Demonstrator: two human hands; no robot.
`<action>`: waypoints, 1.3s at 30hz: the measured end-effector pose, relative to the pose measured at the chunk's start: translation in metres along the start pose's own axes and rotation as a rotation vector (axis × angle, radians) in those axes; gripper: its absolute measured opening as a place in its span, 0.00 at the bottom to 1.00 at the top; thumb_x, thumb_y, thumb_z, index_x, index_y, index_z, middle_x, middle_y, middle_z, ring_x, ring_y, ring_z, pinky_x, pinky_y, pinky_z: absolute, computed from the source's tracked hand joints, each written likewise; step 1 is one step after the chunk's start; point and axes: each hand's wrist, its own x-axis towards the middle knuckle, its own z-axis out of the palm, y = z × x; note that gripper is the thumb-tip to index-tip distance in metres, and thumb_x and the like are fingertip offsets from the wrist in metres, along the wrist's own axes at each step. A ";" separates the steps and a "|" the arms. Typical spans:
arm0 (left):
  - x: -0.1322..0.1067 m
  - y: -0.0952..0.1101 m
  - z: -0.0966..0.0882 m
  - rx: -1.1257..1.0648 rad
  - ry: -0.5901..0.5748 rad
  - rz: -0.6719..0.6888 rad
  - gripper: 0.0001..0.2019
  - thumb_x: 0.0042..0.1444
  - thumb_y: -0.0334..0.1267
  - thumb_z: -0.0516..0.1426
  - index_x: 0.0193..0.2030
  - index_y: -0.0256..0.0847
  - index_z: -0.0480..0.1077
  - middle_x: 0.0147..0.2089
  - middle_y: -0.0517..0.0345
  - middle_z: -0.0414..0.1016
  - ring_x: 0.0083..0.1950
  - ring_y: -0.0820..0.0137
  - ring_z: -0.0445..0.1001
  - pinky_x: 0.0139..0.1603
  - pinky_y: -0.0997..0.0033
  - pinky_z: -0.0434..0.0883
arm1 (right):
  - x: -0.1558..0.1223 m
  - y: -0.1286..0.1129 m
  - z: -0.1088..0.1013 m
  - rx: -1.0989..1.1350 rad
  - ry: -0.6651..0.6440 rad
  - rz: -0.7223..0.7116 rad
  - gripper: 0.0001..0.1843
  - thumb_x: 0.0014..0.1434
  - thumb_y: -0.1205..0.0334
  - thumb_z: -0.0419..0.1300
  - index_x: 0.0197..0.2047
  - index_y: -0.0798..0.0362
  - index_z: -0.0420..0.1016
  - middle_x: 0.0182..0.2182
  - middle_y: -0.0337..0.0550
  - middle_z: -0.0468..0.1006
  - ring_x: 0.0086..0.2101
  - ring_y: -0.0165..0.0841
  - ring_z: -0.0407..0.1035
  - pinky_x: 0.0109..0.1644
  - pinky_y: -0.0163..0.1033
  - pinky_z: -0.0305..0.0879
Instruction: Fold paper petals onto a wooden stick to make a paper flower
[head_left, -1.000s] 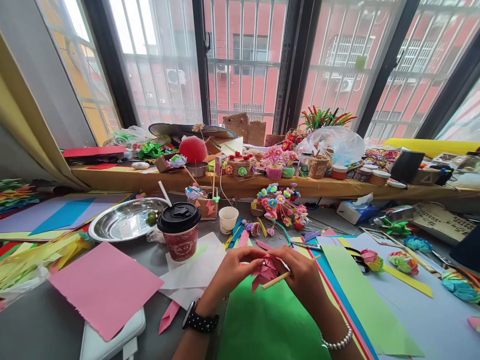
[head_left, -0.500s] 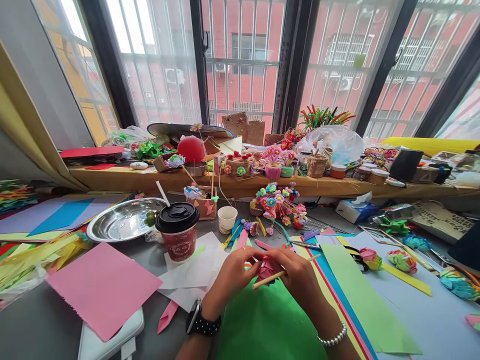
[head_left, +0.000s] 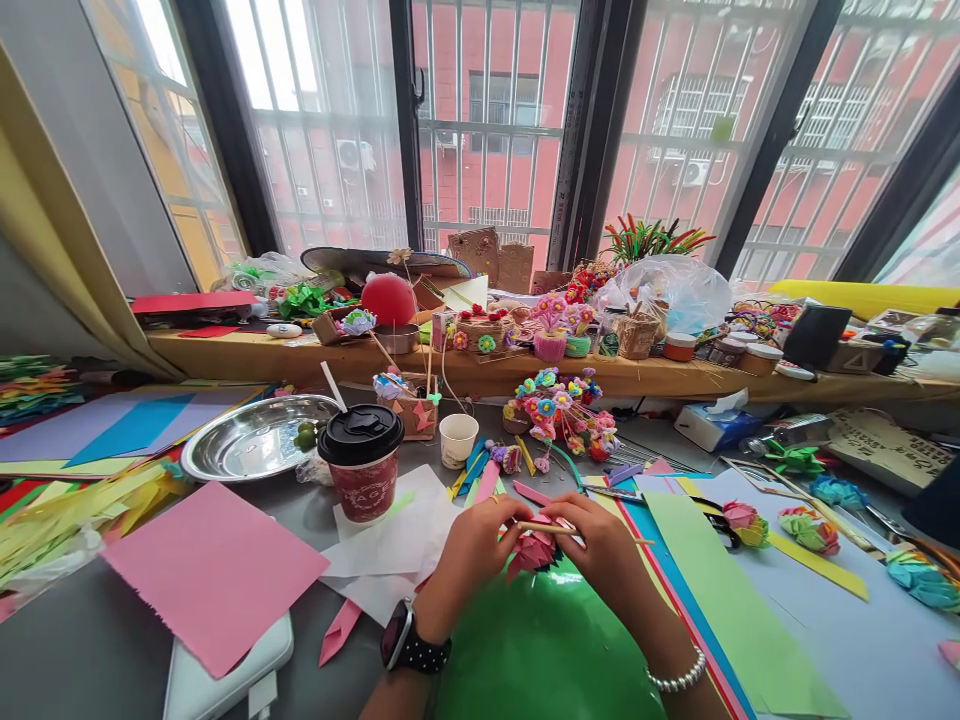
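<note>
Between my two hands is a pink folded-paper flower [head_left: 534, 551] with dark edges underneath. My left hand [head_left: 480, 545] is closed, its fingers gripping the flower's left side. A thin wooden stick [head_left: 547, 527] lies across the top of the flower, pinched in my right hand [head_left: 600, 545]. Its far end sticks out past the right-hand fingers. The fingertips of both hands nearly meet over the flower, and some are hidden behind it. Below them spreads a glossy green surface [head_left: 540, 650].
A lidded cup [head_left: 363, 480] with a straw stands left of my hands, near a steel plate [head_left: 196, 462]. Pink paper [head_left: 217, 575] lies at front left. Scissors [head_left: 622, 492], green paper [head_left: 720, 570] and finished paper flowers [head_left: 808, 530] lie to the right. Crocheted flowers [head_left: 559, 405] stand behind.
The stick has moved up from across the flower's front to its top edge, and turned nearly level. The flower is tilted and more of its face shows. The view has shifted slightly.
</note>
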 end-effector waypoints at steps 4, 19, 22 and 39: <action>-0.001 0.001 0.001 0.050 0.011 0.010 0.09 0.53 0.33 0.49 0.35 0.40 0.71 0.35 0.55 0.75 0.37 0.67 0.72 0.36 0.71 0.67 | 0.000 -0.003 0.000 0.007 -0.021 0.044 0.08 0.53 0.69 0.53 0.32 0.51 0.72 0.30 0.40 0.74 0.31 0.33 0.69 0.32 0.35 0.65; -0.001 0.005 0.004 -0.203 0.083 -0.004 0.08 0.51 0.34 0.51 0.36 0.41 0.70 0.37 0.54 0.74 0.40 0.66 0.70 0.42 0.66 0.66 | 0.000 -0.007 0.006 -0.095 0.196 0.039 0.05 0.50 0.71 0.53 0.28 0.53 0.69 0.28 0.42 0.72 0.31 0.35 0.66 0.33 0.38 0.64; 0.004 0.002 0.005 -0.570 0.116 -0.087 0.14 0.50 0.40 0.53 0.44 0.40 0.66 0.45 0.50 0.70 0.47 0.65 0.67 0.45 0.67 0.66 | 0.000 -0.005 0.004 -0.066 0.345 0.017 0.04 0.51 0.69 0.53 0.30 0.53 0.68 0.29 0.43 0.72 0.33 0.35 0.67 0.34 0.39 0.65; -0.004 0.008 0.004 -1.518 -0.383 -0.388 0.16 0.53 0.43 0.53 0.44 0.34 0.66 0.36 0.51 0.73 0.33 0.70 0.75 0.33 0.73 0.69 | -0.008 -0.012 -0.004 0.086 0.545 -0.173 0.14 0.56 0.69 0.53 0.43 0.45 0.72 0.31 0.41 0.67 0.25 0.27 0.64 0.27 0.32 0.64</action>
